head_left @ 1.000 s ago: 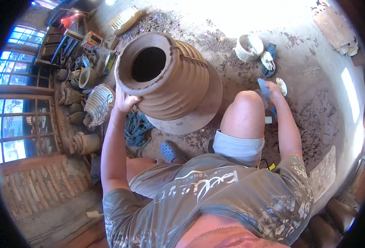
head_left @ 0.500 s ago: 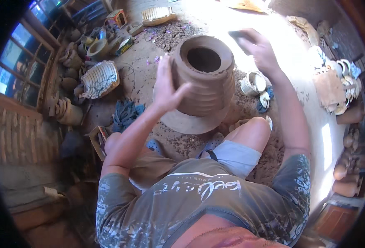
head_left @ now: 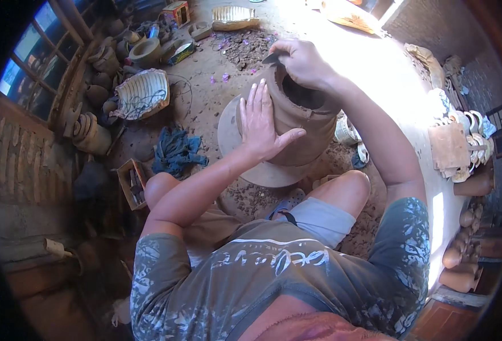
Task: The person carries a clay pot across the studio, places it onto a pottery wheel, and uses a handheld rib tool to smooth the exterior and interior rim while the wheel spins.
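Steadying a ridged clay pot [head_left: 299, 139] on a round board [head_left: 273, 176].
The left hand [head_left: 258, 123] is resting on its wall, fingers lying wide apart; the right hand [head_left: 301, 63] is pinching 1 dark tool [head_left: 270, 58] at the rim [head_left: 278, 95]. Walls are standing formed; the uneven rim is seemingly awaiting finishing.

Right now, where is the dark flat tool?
In the head view, the dark flat tool is in the right hand, upper centre, by the far edge of the clay pot.

Brown clay pot [head_left: 313, 132], wide-mouthed, on round disc [head_left: 276, 176]; dark tool [head_left: 272, 57] near rim.
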`<state>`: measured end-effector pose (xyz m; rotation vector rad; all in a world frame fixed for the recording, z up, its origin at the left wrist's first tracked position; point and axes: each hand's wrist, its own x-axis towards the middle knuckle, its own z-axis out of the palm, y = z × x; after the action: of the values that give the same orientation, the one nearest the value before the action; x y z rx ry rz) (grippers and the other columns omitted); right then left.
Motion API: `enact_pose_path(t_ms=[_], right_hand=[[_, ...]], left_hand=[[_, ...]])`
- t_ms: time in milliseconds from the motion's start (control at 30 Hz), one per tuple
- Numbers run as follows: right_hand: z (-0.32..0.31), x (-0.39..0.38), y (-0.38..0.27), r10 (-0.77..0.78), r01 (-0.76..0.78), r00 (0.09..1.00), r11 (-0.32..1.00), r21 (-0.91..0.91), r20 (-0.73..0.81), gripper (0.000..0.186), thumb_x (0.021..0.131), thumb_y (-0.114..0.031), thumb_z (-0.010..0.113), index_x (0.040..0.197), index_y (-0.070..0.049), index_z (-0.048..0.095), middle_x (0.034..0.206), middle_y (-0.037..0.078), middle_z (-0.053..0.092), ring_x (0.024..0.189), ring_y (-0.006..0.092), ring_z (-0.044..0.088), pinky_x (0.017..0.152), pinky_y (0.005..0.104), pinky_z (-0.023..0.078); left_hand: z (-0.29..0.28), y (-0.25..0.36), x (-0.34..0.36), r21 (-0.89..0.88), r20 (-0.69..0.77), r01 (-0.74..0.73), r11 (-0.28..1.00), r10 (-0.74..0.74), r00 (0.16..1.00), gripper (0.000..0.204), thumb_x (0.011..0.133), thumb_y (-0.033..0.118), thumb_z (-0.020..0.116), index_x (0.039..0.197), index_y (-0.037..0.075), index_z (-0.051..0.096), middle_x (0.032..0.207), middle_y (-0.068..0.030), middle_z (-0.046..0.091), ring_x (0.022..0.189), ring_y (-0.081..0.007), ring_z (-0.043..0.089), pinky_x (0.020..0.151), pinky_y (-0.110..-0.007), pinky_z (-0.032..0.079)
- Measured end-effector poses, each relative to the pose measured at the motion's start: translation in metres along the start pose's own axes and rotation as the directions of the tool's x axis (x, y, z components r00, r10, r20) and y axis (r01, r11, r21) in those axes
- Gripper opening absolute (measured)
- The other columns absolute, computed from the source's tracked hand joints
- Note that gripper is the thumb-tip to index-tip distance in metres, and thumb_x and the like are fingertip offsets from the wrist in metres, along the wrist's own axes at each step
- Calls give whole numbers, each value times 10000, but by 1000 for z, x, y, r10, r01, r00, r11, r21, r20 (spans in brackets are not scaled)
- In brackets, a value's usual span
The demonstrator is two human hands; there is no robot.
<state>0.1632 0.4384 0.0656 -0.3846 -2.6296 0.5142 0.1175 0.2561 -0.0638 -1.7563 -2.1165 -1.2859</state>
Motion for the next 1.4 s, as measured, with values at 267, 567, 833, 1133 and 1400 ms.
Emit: enact_pose_path(t_ms=[267, 567, 833, 1133, 1400], right_hand=[[-17, -32, -41, -160, 131, 969, 978, 160, 187, 221, 921, -9, 589, 1092, -25, 727, 1042, 147, 696, 995, 305, 665, 898, 373, 521], [-39, -38, -45, -266, 192, 923, 945, 266, 277, 200, 900, -6, 631, 1062, -51, 741, 1009, 108, 692, 986, 258, 675, 895, 355, 531], [-8, -1, -25, -145, 130, 971, 988, 89, 193, 219, 927, -56, 627, 1122, -25, 722, 1053, 147, 701, 1001, 286, 684, 910, 377, 536], [-23, -24, -50, -214, 170, 908, 974, 150, 360, 183, 932, 5, 612, 1084, -40, 704, 1054, 114, 664, 1051, 281, 634, 966, 374, 493], [-53, -44, -61, -295, 287, 841, 954, 87, 454, 152, 909, 12, 605, 1015, -35, 703, 991, 109, 667, 991, 259, 644, 907, 361, 514]], left_hand=[[-6, -57, 28, -205, -16, -248, 947, 250, 968, 1222, 734, 754, 717, 1562, -44, 306, 1564, -295, 367, 1476, -466, 327, 1220, -550, 246], [-25, -80, 39, -162, 18, -248, 955, 254, 967, 1173, 811, 707, 680, 1607, -21, 218, 1618, -281, 309, 1501, -461, 295, 1239, -520, 220], [-11, -14, 4, -48, -34, 26, 998, -28, 999, 1214, 792, 752, 687, 1572, -70, 249, 1572, -322, 324, 1468, -497, 301, 1210, -586, 214], [-13, -45, 19, -181, -11, -57, 982, 56, 998, 1131, 764, 749, 701, 1552, 9, 368, 1573, -257, 382, 1470, -444, 353, 1191, -572, 284], [-16, -68, 36, -256, 64, -119, 959, 139, 988, 1129, 774, 761, 686, 1568, 29, 357, 1570, -266, 398, 1467, -425, 379, 1197, -555, 293]])
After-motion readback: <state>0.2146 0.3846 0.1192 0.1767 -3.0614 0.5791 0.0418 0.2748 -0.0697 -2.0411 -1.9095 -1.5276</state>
